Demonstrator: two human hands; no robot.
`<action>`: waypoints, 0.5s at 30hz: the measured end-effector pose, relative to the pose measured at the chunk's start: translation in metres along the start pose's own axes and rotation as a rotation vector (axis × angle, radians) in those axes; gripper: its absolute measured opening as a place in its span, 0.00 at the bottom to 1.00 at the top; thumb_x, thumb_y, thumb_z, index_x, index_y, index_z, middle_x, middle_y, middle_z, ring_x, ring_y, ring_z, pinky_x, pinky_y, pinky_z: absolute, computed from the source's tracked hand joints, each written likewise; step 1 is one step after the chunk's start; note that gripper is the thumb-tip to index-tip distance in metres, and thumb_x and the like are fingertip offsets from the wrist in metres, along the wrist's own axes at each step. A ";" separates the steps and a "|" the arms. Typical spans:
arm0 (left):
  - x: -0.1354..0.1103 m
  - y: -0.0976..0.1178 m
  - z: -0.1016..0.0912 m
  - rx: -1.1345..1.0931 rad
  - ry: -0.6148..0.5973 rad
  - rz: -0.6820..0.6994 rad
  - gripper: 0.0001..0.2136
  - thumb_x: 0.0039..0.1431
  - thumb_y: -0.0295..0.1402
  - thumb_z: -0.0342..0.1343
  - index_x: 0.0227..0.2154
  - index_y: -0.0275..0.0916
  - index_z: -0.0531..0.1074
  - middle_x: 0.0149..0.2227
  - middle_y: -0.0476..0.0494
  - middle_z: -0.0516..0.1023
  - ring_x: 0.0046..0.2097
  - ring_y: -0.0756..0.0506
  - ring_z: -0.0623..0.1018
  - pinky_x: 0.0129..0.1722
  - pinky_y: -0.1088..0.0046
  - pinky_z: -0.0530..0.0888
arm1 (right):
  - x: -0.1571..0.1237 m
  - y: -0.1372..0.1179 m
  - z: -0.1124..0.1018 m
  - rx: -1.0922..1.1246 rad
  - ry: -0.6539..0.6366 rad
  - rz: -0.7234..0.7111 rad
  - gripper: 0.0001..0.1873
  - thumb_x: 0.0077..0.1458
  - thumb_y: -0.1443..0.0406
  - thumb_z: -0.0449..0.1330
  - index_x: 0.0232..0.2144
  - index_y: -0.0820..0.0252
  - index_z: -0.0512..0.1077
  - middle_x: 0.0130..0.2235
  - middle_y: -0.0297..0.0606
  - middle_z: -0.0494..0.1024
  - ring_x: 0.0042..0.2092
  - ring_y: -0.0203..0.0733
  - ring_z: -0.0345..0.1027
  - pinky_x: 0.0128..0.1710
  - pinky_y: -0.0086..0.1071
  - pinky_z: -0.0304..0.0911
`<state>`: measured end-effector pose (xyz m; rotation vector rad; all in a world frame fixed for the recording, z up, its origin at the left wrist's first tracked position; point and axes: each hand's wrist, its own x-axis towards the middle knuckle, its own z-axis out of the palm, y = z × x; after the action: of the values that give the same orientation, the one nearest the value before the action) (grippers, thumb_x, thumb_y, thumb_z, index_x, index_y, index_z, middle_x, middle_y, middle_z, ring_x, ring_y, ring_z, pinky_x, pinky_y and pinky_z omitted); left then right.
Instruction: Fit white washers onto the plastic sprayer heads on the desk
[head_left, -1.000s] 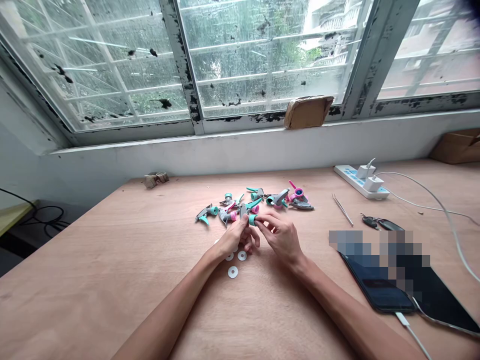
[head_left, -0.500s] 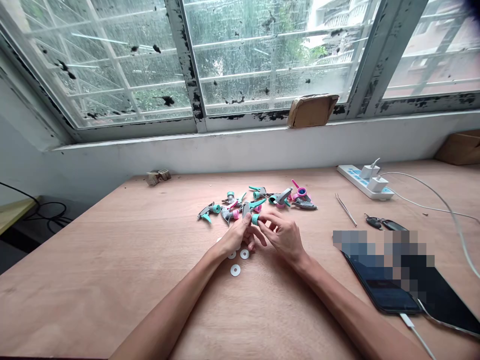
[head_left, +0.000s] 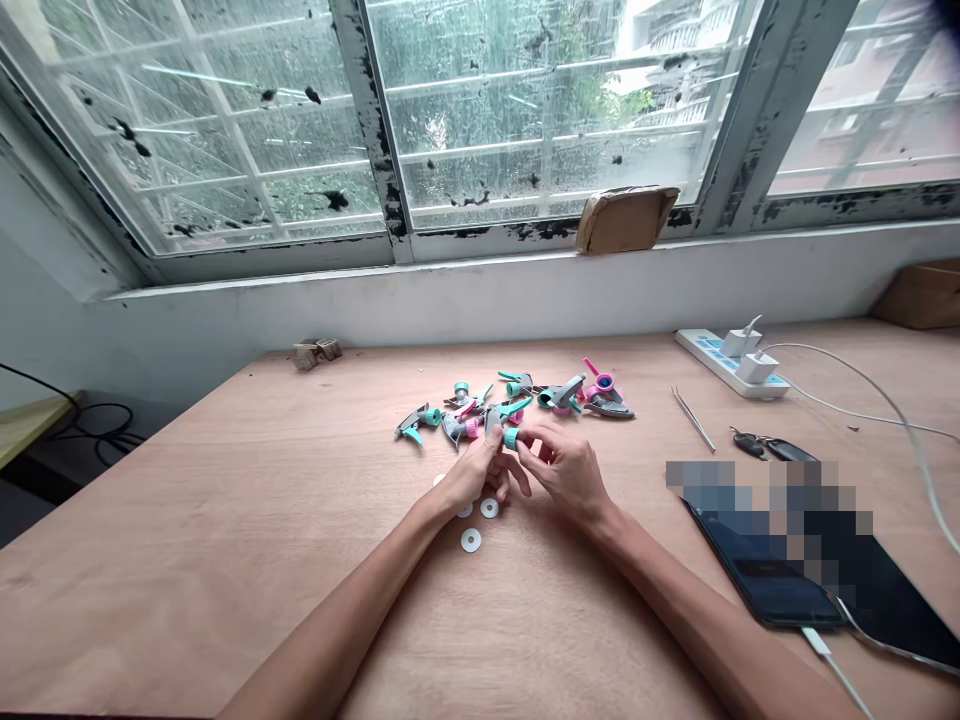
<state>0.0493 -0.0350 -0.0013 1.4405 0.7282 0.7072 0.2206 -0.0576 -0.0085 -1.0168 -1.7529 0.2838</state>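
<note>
Near the middle of the frame, the left hand (head_left: 474, 473) has its thumb and fingers closed on the grey body of a trigger sprayer (head_left: 492, 416), while the right hand (head_left: 568, 472) pinches that sprayer's teal collar (head_left: 511, 439) between thumb and fingertips. It looks like light, hard moulded plastic, stiff and fairly smooth, unlikely to break under finger pressure; the body seems the sound place to hold, clear of the teal trigger (head_left: 516, 408), which would probably give if squeezed, and the collar's side offers purchase for a fingertip pinch. White washers (head_left: 465, 541) lie just below the left hand, partly hidden by it; they look thin and flat, so a nail under the edge may lift them best. Loose trigger sprayers (head_left: 566, 391) spread above the hands. Against half a second ago, the grip looks the same; against the first frame, everything sits slightly farther right, seemingly from head movement.
</note>
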 end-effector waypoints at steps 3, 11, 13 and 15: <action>-0.001 0.000 0.000 0.007 0.002 0.006 0.28 0.64 0.61 0.39 0.38 0.37 0.63 0.27 0.41 0.80 0.18 0.52 0.70 0.23 0.73 0.71 | 0.000 0.001 0.000 -0.016 0.020 -0.012 0.08 0.62 0.62 0.59 0.37 0.57 0.78 0.35 0.35 0.80 0.24 0.31 0.64 0.26 0.27 0.61; -0.007 0.003 0.004 0.014 0.024 0.041 0.27 0.66 0.59 0.39 0.39 0.37 0.64 0.25 0.44 0.78 0.15 0.53 0.66 0.15 0.79 0.58 | 0.000 0.000 0.000 0.049 0.036 -0.058 0.08 0.62 0.63 0.59 0.38 0.57 0.78 0.32 0.35 0.78 0.24 0.32 0.62 0.25 0.27 0.61; -0.009 0.004 0.006 0.046 0.028 0.051 0.28 0.66 0.59 0.37 0.35 0.36 0.65 0.24 0.43 0.78 0.14 0.54 0.66 0.14 0.79 0.55 | 0.000 -0.001 -0.001 0.069 0.048 -0.070 0.09 0.63 0.63 0.58 0.38 0.57 0.78 0.33 0.35 0.78 0.25 0.33 0.64 0.25 0.28 0.62; -0.010 0.007 0.006 0.081 0.030 0.061 0.29 0.67 0.59 0.35 0.33 0.36 0.66 0.24 0.42 0.78 0.14 0.54 0.65 0.14 0.79 0.53 | 0.000 -0.002 -0.001 0.077 0.053 -0.080 0.09 0.64 0.62 0.57 0.39 0.57 0.78 0.33 0.36 0.78 0.26 0.34 0.65 0.26 0.28 0.63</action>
<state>0.0484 -0.0462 0.0056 1.5337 0.7457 0.7552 0.2201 -0.0588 -0.0065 -0.8897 -1.7173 0.2692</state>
